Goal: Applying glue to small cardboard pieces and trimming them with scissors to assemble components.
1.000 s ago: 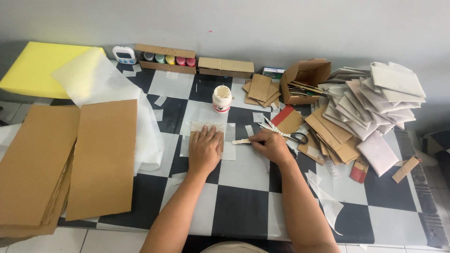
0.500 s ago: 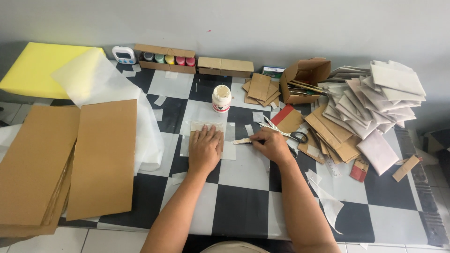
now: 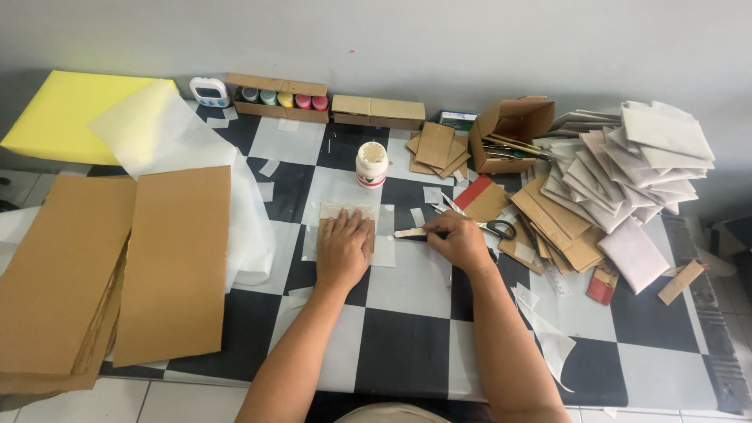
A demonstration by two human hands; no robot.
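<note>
large brown cardboard sheets [image 3: 117,266] are lying at the left edge of the checkered table [image 3: 407,345], with a yellow foam block [image 3: 70,113] sitting behind them. a stack of white envelopes [image 3: 627,168] is fanning out at the right, near black-handled scissors [image 3: 497,229] and an open cardboard box [image 3: 513,133].

Both hands out front: left hand [image 3: 343,249] flat, palm down; right hand [image 3: 460,241] curled, fingers pinched.
</note>
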